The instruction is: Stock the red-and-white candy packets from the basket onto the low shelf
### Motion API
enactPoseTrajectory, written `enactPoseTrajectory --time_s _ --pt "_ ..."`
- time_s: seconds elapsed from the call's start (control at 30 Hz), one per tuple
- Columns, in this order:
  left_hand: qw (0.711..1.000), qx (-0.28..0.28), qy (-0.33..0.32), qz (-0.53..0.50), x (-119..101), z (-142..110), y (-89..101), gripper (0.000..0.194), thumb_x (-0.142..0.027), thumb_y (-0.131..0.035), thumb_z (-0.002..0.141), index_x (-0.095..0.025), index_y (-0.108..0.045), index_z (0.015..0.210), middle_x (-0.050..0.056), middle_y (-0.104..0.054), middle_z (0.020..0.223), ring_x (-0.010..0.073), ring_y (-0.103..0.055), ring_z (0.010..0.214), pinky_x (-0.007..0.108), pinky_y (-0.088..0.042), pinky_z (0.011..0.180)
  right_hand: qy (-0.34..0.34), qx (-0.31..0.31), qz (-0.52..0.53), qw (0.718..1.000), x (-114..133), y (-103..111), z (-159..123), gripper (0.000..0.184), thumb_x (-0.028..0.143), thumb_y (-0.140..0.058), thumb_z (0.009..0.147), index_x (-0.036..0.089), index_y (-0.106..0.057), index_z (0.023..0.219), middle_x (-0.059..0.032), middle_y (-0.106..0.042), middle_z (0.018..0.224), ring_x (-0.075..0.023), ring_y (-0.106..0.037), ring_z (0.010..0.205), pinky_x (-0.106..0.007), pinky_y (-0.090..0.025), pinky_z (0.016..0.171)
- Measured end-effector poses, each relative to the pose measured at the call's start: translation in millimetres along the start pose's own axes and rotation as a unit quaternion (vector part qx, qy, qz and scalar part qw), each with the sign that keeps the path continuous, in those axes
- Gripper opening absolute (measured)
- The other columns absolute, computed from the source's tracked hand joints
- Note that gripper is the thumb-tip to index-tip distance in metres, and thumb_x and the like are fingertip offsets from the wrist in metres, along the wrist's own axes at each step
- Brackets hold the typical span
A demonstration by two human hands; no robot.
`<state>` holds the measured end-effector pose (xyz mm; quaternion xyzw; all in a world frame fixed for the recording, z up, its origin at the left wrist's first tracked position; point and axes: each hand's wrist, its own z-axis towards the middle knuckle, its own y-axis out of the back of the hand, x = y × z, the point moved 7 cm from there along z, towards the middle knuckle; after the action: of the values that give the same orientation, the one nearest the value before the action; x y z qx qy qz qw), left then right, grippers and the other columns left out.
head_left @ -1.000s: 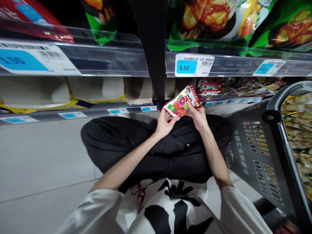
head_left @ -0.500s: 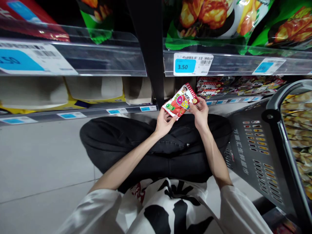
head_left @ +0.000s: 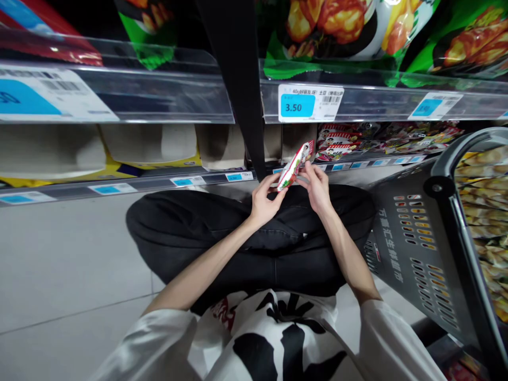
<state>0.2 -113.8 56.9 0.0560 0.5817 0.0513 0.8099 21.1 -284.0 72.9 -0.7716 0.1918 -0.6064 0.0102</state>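
Observation:
Between my hands a small red and white candy packet point(head_left: 294, 168) is turned nearly edge-on, just in front of the bottom shelf. My left hand point(head_left: 265, 201) pinches its lower end between thumb and fingers. My right hand point(head_left: 315, 188) is at its right side, with the fingers bent against the packet; part of their contact is hidden behind it. Similar red and white packets point(head_left: 337, 145) lie stacked on the bottom shelf, right beyond my right hand.
A grey shopping basket point(head_left: 400, 238) stands at the right, close to my knee, beside several yellowish packs point(head_left: 482, 211). Open cartons point(head_left: 151, 145) line the bottom shelf at left. A black post point(head_left: 234, 69) and the upper shelf edge point(head_left: 369, 100), with green chip bags point(head_left: 293, 69) above, rise ahead.
The packet has turned from showing its printed front to nearly edge-on. My right hand has shifted slightly left with it, while my left hand keeps its hold.

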Motion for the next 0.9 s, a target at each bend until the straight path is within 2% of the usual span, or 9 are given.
enactPoseTrajectory --time_s 0.13,0.27,0.4,0.47,0.53,0.6,0.67,0.8,0.9 --pt "0.996 0.054 -0.06 0.039 -17 5 -1.2 0.04 -0.012 -0.061 0.092 -0.023 -0.069 0.13 0.008 -0.069 0.134 0.023 -0.065 0.119 0.041 -0.061 0.094 -0.052 0.079 0.032 0.995 -5 -18 -5 0.058 0.078 -0.064 0.079 0.028 -0.068 0.107 -0.0029 -0.074 0.114 -0.0241 -0.069 0.114 -0.041 -0.06 0.096" --pt "0.99 0.068 -0.094 0.084 -20 5 -1.8 0.041 -0.007 -0.06 0.09 -0.03 -0.076 0.12 0.003 -0.072 0.132 0.0244 -0.059 0.119 0.052 -0.052 0.106 -0.089 0.121 0.049 0.988 -10 -26 -8 0.065 0.081 -0.064 0.078 0.024 -0.069 0.11 -0.0068 -0.076 0.115 -0.0277 -0.067 0.121 -0.045 -0.059 0.101" --pt "0.99 0.084 -0.094 0.068 -23 5 -4.6 0.033 -0.011 -0.063 0.09 -0.03 -0.079 0.112 0.002 -0.073 0.13 0.0261 -0.059 0.118 0.055 -0.053 0.104 -0.077 0.058 0.061 0.993 -11 -15 -4 0.056 0.068 -0.078 0.073 0.022 -0.068 0.105 -0.0058 -0.078 0.112 -0.0271 -0.072 0.113 -0.044 -0.06 0.1" --pt "0.992 0.08 -0.081 0.048 -26 6 -3.6 0.027 -0.016 -0.067 0.09 -0.027 -0.079 0.11 0.004 -0.071 0.134 0.0268 -0.059 0.122 0.056 -0.051 0.107 -0.065 0.022 0.056 0.996 -11 -8 -1 0.057 0.068 -0.077 0.075 0.021 -0.068 0.106 -0.0065 -0.078 0.112 -0.027 -0.073 0.111 -0.044 -0.06 0.098" --pt "0.996 0.07 -0.045 0.009 -24 7 -1.6 0.028 -0.023 -0.071 0.089 -0.025 -0.077 0.116 0.008 -0.064 0.144 0.0281 -0.056 0.132 0.055 -0.05 0.11 -0.045 -0.006 0.05 0.998 -10 -3 1 0.063 0.074 -0.068 0.078 0.02 -0.068 0.109 -0.0084 -0.077 0.114 -0.0269 -0.073 0.112 -0.043 -0.06 0.097" --pt "0.996 0.055 0.014 -0.069 -14 9 0.2 0.042 -0.032 -0.074 0.088 -0.023 -0.07 0.129 0.012 -0.054 0.155 0.0294 -0.051 0.141 0.05 -0.052 0.11 -0.025 -0.029 0.056 0.998 -9 1 3 0.069 0.08 -0.06 0.081 0.018 -0.067 0.112 -0.0099 -0.076 0.117 -0.0268 -0.073 0.112 -0.043 -0.061 0.095" --pt "0.98 0.047 0.093 -0.167 2 9 -2.0 0.057 -0.041 -0.077 0.087 -0.022 -0.062 0.139 0.015 -0.055 0.153 0.0299 -0.055 0.139 0.044 -0.057 0.105 -0.015 -0.047 0.068 0.996 -10 4 4 0.071 0.081 -0.059 0.081 0.018 -0.067 0.112 -0.0101 -0.077 0.116 -0.0269 -0.073 0.111 -0.042 -0.062 0.092" --pt "0.924 0.075 0.25 -0.279 29 2 -17.3 0.074 -0.051 -0.083 0.078 -0.015 -0.059 0.137 0.013 -0.079 0.111 0.0277 -0.077 0.099 0.045 -0.067 0.085 -0.011 -0.068 0.066 0.995 -11 9 3 0.063 0.076 -0.068 0.078 0.018 -0.071 0.1 -0.0085 -0.079 0.098 -0.0274 -0.076 0.098 -0.04 -0.062 0.084" --pt "0.91 0.09 0.288 -0.284 28 -1 -22.0 0.078 -0.047 -0.091 0.068 -0.012 -0.062 0.131 0.009 -0.081 0.095 0.0255 -0.078 0.082 0.046 -0.068 0.081 0.001 -0.073 0.039 0.997 -9 11 3 0.056 0.072 -0.072 0.077 0.017 -0.072 0.088 -0.0059 -0.078 0.083 -0.025 -0.075 0.082 -0.036 -0.061 0.075"
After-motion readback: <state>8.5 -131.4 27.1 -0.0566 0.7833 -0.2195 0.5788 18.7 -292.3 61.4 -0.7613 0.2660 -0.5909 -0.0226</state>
